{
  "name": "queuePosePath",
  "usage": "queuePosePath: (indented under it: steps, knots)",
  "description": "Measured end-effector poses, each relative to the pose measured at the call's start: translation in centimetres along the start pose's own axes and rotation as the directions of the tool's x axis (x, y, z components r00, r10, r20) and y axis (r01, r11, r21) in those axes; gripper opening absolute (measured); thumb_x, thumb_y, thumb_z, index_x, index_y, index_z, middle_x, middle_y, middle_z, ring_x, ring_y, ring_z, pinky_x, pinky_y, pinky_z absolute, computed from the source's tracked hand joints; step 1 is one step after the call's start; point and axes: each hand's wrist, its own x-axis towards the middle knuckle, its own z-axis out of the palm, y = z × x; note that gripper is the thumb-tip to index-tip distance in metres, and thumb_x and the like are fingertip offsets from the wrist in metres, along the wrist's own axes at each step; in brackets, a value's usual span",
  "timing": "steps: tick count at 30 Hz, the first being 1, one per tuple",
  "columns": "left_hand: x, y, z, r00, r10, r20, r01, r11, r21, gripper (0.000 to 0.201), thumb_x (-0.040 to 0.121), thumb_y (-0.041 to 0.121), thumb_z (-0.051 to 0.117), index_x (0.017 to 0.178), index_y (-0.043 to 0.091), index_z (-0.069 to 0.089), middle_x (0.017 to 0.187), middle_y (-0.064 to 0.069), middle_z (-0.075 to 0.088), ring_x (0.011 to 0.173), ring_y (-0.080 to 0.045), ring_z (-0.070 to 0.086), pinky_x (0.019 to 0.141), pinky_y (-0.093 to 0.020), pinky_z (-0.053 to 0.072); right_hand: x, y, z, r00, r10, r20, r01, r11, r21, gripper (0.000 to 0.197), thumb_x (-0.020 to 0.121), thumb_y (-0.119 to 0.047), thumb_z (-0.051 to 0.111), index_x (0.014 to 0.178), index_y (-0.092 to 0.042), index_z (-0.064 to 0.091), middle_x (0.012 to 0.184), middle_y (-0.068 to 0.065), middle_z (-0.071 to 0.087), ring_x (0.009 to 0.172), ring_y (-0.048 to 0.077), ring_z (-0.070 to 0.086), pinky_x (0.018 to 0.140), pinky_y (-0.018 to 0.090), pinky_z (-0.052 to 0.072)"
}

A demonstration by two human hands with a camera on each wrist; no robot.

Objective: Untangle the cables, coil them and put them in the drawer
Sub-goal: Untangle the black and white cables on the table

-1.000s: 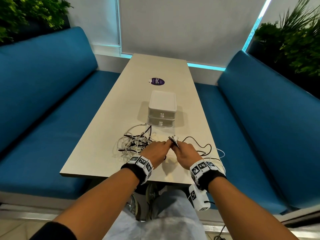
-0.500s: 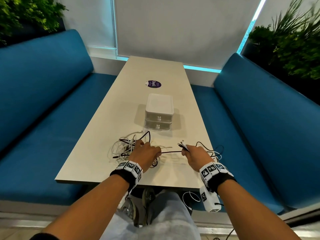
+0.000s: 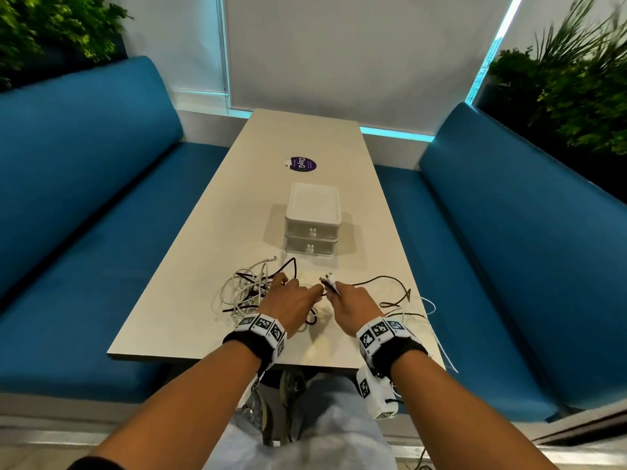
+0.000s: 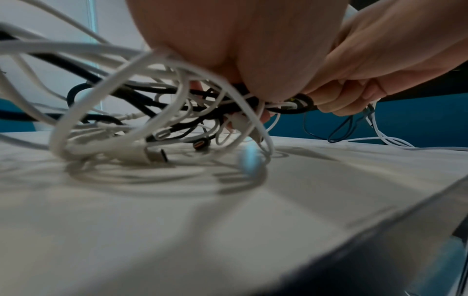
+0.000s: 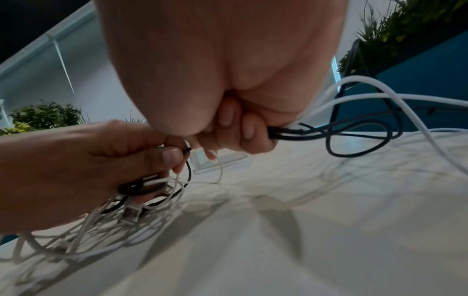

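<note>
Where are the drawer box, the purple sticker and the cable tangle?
drawer box (image 3: 312, 205): head view, on its flat lid.
purple sticker (image 3: 301, 164): head view, at its middle.
cable tangle (image 3: 241, 289): head view, on the white loops.

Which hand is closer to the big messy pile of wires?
Left. The left hand is right on the tangled pile, gripping its wires. The right hand is beside the pile, clutching a few cable ends.

A café or office lounge booth: two long blue upholstered benches (image 3: 84, 205) face each other across a narrow pale laminate tabletop (image 3: 217, 212) bearing a round purple sticker (image 3: 301, 164), with leafy green planters (image 3: 570, 79) behind the backrests and a white roller blind (image 3: 356, 45) at the end.
</note>
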Motion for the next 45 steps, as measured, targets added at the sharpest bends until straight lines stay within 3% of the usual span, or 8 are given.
queuePosePath:
  steps: [8, 13, 18, 21, 31, 37, 40, 45]
  knots:
    - [-0.3, 0.0, -0.3, 0.999, -0.027, 0.03, 0.027, 1.0, -0.009, 0.008, 0.103, 0.027, 0.039, 0.105, 0.024, 0.046, 0.079, -0.003, 0.065, 0.083, -0.029, 0.059, 0.098, -0.045, 0.028, -0.4, 1.4, -1.3, 0.999, 0.035, -0.036, -0.045, 0.948, -0.316, 0.034, 0.102, -0.041, 0.036, 0.114, -0.015, 0.054, 0.099, 0.014, 0.061, 0.09, 0.036, 0.061, 0.066, 0.036, 0.043]
    - [0.1, 0.7, -0.5, 0.999, -0.019, 0.051, 0.019, 1.0, 0.001, 0.012, 0.1, 0.021, 0.044, 0.112, 0.021, 0.048, 0.086, -0.006, 0.067, 0.086, -0.029, 0.058, 0.096, -0.044, 0.028, 0.1, 1.2, -1.3, 0.999, 0.008, -0.048, -0.012, 0.995, -0.101, 0.027, 0.099, -0.042, 0.044, 0.106, -0.02, 0.057, 0.093, 0.012, 0.066, 0.087, 0.033, 0.061, 0.069, 0.036, 0.049]
    - [0.2, 1.2, -1.3, 0.999, 0.009, 0.041, -0.008, 1.0, -0.025, 0.016, 0.101, 0.021, 0.043, 0.113, 0.02, 0.053, 0.089, -0.003, 0.066, 0.095, -0.027, 0.057, 0.098, -0.045, 0.028, 0.0, 0.5, -1.1, 1.0, 0.001, -0.03, -0.004, 0.994, -0.111, 0.027, 0.098, -0.047, 0.043, 0.099, -0.024, 0.058, 0.088, 0.01, 0.065, 0.083, 0.033, 0.062, 0.072, 0.042, 0.054]
    - [-0.2, 0.4, -1.1, 0.999, 0.004, 0.034, -0.002, 0.998, -0.059, 0.028, 0.105, 0.036, 0.033, 0.109, 0.023, 0.058, 0.098, 0.0, 0.068, 0.102, -0.025, 0.054, 0.1, -0.046, 0.028, -0.4, 1.4, -2.1, 1.0, 0.028, -0.009, -0.029, 0.993, -0.119, 0.028, 0.097, -0.049, 0.045, 0.098, -0.025, 0.061, 0.087, 0.008, 0.065, 0.08, 0.03, 0.062, 0.069, 0.038, 0.053]
    - [-0.2, -0.2, -0.3, 0.999, 0.014, -0.04, -0.022, 0.979, -0.205, 0.02, 0.098, 0.029, 0.044, 0.112, 0.032, 0.059, 0.117, 0.011, 0.056, 0.118, -0.015, 0.046, 0.098, -0.042, 0.027, -1.1, 4.2, -4.1, 0.991, 0.129, 0.034, -0.129, 0.992, 0.006, 0.024, 0.097, -0.042, 0.05, 0.09, -0.024, 0.064, 0.083, 0.006, 0.065, 0.077, 0.025, 0.059, 0.063, 0.033, 0.042]
    - [-0.8, -0.8, -1.2, 0.996, -0.082, -0.025, 0.061, 0.885, -0.461, 0.03, 0.088, 0.03, 0.058, 0.117, 0.027, 0.048, 0.107, 0.005, 0.058, 0.097, -0.02, 0.051, 0.09, -0.03, 0.028, -0.7, 4.8, -4.6, 0.98, 0.199, 0.03, -0.199, 0.98, 0.021, 0.026, 0.096, -0.042, 0.052, 0.099, -0.021, 0.067, 0.087, 0.008, 0.066, 0.078, 0.026, 0.059, 0.057, 0.031, 0.039]
    - [-1.1, -1.2, -1.2, 0.997, -0.068, -0.037, 0.035, 0.824, -0.565, 0.025, 0.089, 0.03, 0.064, 0.112, 0.025, 0.054, 0.104, 0.004, 0.061, 0.097, -0.021, 0.056, 0.086, -0.031, 0.039, -0.5, 5.1, -4.4, 0.975, 0.221, 0.022, -0.221, 0.975, 0.019, 0.025, 0.096, -0.042, 0.053, 0.1, -0.022, 0.067, 0.088, 0.008, 0.066, 0.078, 0.026, 0.058, 0.059, 0.032, 0.038]
    - [-0.6, -1.6, -1.0, 0.99, -0.078, -0.117, -0.006, 0.811, -0.584, 0.028, 0.082, 0.023, 0.07, 0.109, 0.023, 0.062, 0.124, 0.009, 0.046, 0.094, -0.019, 0.06, 0.081, -0.032, 0.049, -0.1, 5.0, -4.0, 0.979, 0.201, 0.002, -0.201, 0.979, 0.017, 0.016, 0.097, -0.037, 0.052, 0.092, -0.027, 0.064, 0.085, 0.004, 0.063, 0.079, 0.025, 0.057, 0.055, 0.03, 0.036]
